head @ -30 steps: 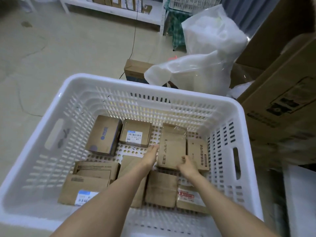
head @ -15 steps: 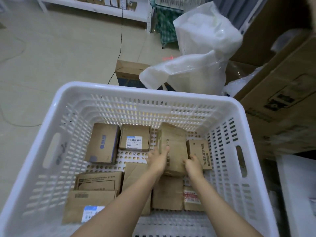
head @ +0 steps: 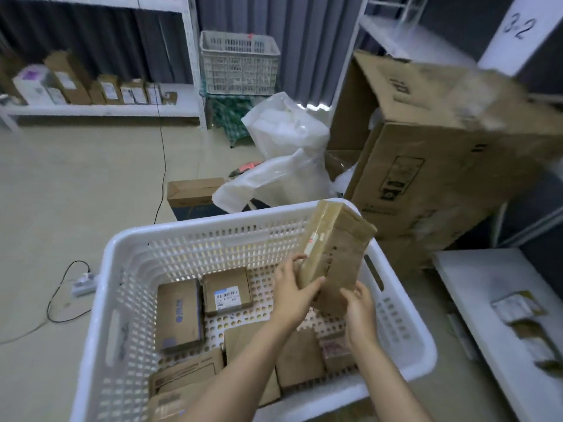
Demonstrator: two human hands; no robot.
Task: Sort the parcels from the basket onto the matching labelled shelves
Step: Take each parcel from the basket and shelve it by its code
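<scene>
A storeroom with a pale floor held a white basket (head: 213, 226), and a shelf label (head: 518, 25) reading 3-2 hung at the far right. A long parcel (head: 335, 254) stood tilted above the basket's right side, its long axis rising far-right. The left hand (head: 294, 296) gripped its lower left edge, thumb and fingers wrapped round. The right hand (head: 359, 315) curled under its near end.

Big cartons (head: 432, 184) crowding basket's (head: 213, 226) right
</scene>
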